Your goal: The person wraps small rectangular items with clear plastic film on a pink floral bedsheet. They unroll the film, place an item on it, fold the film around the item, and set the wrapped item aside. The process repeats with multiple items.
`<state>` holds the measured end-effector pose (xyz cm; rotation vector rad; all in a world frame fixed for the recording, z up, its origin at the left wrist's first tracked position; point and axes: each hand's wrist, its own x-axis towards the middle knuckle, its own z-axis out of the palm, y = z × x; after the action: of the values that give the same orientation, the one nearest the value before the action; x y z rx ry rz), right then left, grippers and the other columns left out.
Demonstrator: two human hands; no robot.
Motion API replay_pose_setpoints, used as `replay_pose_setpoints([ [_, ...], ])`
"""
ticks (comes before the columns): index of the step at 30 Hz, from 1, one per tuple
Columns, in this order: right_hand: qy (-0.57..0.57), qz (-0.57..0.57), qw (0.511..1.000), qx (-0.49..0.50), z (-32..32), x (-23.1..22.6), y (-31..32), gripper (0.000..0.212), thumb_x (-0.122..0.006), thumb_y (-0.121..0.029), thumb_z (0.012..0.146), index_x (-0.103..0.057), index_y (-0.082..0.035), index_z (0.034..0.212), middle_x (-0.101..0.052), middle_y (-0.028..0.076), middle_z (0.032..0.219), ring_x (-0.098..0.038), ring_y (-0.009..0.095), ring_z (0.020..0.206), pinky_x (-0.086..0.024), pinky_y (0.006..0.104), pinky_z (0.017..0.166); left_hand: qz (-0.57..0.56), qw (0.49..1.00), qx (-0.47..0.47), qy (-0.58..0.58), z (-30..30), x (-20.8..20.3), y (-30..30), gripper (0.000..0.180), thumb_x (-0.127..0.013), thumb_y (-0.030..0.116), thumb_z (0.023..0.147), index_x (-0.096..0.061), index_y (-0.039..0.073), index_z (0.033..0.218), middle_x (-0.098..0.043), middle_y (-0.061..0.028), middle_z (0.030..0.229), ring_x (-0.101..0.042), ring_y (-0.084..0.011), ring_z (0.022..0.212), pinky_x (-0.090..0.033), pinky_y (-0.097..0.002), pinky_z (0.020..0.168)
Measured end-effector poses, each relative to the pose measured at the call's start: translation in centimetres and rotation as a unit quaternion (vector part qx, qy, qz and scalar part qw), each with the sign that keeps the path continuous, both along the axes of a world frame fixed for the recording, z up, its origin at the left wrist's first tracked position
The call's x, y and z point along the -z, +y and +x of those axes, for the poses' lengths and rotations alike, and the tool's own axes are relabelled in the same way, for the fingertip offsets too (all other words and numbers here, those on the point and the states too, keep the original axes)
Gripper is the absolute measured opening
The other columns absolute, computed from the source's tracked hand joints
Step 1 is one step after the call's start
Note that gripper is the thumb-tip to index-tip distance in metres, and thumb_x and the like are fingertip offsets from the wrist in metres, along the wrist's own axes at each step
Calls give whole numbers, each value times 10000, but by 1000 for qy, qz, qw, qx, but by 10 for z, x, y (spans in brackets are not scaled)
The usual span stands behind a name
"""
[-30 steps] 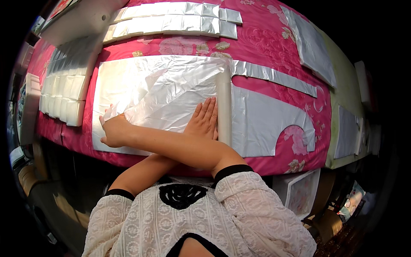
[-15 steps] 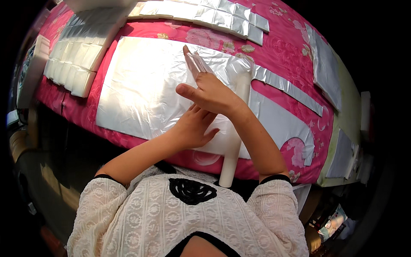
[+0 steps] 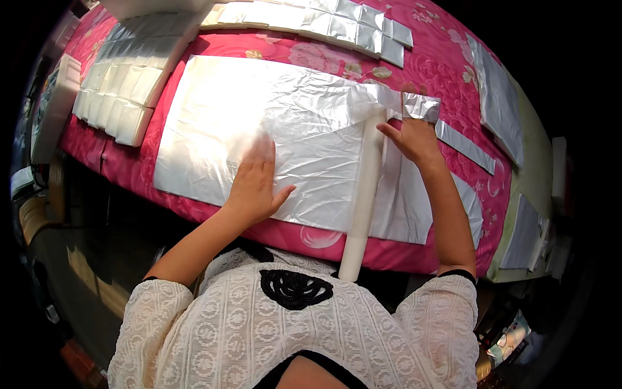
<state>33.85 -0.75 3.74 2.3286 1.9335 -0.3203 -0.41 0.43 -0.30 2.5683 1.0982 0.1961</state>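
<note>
While the left hand (image 3: pixel 256 185) is lying flat on the silvery sheet (image 3: pixel 311 168), thumb spread and gripping nothing, the right hand (image 3: pixel 418 137) is showing just right of the white roll (image 3: pixel 365 194), a silver strip (image 3: pixel 421 107) crossing its fingers; whether they are grasping it, I cannot tell. The sheet is covering part of the pink floral tabletop (image 3: pixel 440 74), the roll is lying across the sheet's right portion, near end jutting past the edge, and silver packets (image 3: pixel 324 24) are lining the far side.
</note>
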Motion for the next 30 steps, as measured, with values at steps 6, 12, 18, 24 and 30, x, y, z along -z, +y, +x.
replay_pose_setpoints([
  [6, 208, 125, 886, 396, 272, 4, -113, 777, -330, -603, 886, -333, 19, 1353, -369, 229, 1375, -334, 358, 1283, -238, 442, 1058, -37, 996, 9, -79, 3, 4, 0, 815, -567, 328, 832, -147, -119, 1368, -221, -296, 1416, -243, -418, 1313, -198, -434, 1078],
  [12, 664, 617, 260, 333, 277, -40, -169, 411, -371, -275, 943, -457, -3, 1239, -512, 183, 1249, -516, 285, 1136, -407, 399, 972, -266, 891, -119, -348, -10, -2, 4, 577, -468, 256, 908, -272, -68, 1344, -333, -217, 1389, -318, -311, 1300, -248, -389, 1065],
  [18, 247, 246, 935, -60, -20, -13, -132, 577, -569, -351, 865, -417, -29, 1320, -452, 147, 1334, -408, 312, 1252, -322, 408, 1024, -533, 361, -350, -681, -31, -15, 28, 486, -409, 259, 910, -354, -77, 1256, -399, -234, 1315, -442, -272, 1201, -376, -370, 1003],
  [24, 164, 134, 946, -244, -77, 22, -118, 642, -389, -518, 888, -377, -82, 1359, -284, 101, 1455, -219, 295, 1359, -176, 418, 1102, -515, 237, -320, -759, -84, -9, 45, 508, -438, 281, 858, -379, -112, 1174, -456, -274, 1220, -474, -327, 1150, -398, -409, 986],
  [30, 537, 33, 750, -386, -215, 2, -54, 503, -452, -392, 901, -520, -10, 1220, -496, 145, 1291, -341, 307, 1293, -265, 413, 1065, -460, 301, -282, -786, -148, -4, 53, 479, -453, 316, 864, -480, -79, 1136, -513, -195, 1207, -521, -255, 1102, -424, -374, 952],
])
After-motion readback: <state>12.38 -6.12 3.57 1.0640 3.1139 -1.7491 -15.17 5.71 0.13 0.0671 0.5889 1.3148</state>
